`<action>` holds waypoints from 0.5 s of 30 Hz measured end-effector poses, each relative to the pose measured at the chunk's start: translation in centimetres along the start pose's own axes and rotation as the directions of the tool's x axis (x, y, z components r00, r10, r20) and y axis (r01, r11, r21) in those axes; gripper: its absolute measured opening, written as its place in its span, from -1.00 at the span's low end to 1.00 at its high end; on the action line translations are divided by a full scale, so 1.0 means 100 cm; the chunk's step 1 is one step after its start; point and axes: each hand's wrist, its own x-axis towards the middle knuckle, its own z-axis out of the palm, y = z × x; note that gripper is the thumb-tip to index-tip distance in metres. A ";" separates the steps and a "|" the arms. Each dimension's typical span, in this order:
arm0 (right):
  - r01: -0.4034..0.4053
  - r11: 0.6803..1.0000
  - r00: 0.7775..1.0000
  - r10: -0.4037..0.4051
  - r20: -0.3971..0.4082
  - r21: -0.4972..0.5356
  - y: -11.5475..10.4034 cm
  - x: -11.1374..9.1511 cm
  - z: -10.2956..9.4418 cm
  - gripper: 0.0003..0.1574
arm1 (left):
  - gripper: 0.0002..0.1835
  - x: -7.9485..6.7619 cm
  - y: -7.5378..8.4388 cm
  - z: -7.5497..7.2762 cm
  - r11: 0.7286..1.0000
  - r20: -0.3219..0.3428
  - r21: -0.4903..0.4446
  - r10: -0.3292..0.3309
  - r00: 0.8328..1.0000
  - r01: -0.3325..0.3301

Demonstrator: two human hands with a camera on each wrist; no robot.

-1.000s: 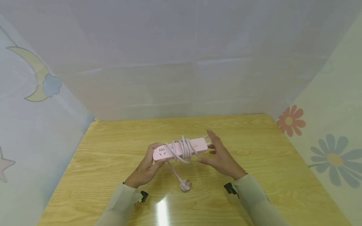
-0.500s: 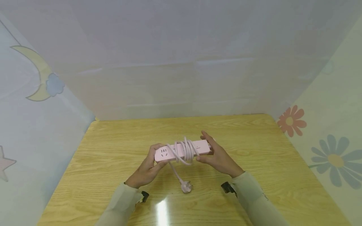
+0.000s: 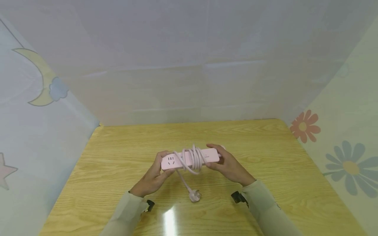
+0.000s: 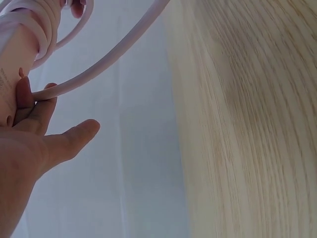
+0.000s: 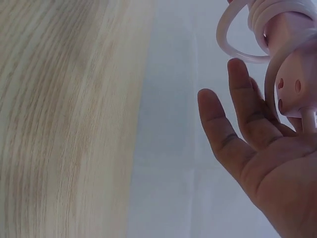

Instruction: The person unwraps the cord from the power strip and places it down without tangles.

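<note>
- The step in hand looks like steadying the strip [image 3: 210, 154] by both ends, seemingly held up off the desk [image 3: 133, 141].
- Left grip [image 3: 151, 177]: grasping the strip's left end, thumb on the near edge, fingers round the far one.
- Right grip [image 3: 231, 167]: grasping the right end between thumb and forefinger; in the right wrist view, two other fingers stretch out free.
- The cord [image 3: 195, 159] winds round the strip between the two grips; the plug [image 3: 194, 196] dangles below, nearer the person than either grip.
- Working on the cord next would call for one grip to bear the strip alone while the other lets go, minding the loose-looking loops and swinging plug.
</note>
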 end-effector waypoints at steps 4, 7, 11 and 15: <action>0.026 1.000 1.000 -0.026 0.004 -0.003 0.001 -0.001 0.000 -0.26 | -0.52 -0.001 0.001 -0.001 1.000 0.003 0.007 -0.015 1.000 0.015; 0.040 0.999 0.999 -0.040 -0.005 -0.002 0.002 -0.002 0.001 -0.34 | -0.51 -0.002 0.001 -0.001 1.000 0.006 0.006 -0.023 1.000 0.023; 0.072 0.996 0.996 -0.074 -0.052 -0.048 0.004 -0.002 0.001 -0.38 | -0.50 -0.002 0.001 -0.001 1.000 0.006 0.002 -0.023 1.000 0.023; 0.111 0.985 0.986 -0.126 -0.113 -0.131 0.005 -0.002 0.000 -0.43 | -0.51 -0.002 0.001 -0.001 1.000 0.006 0.005 -0.007 1.000 0.007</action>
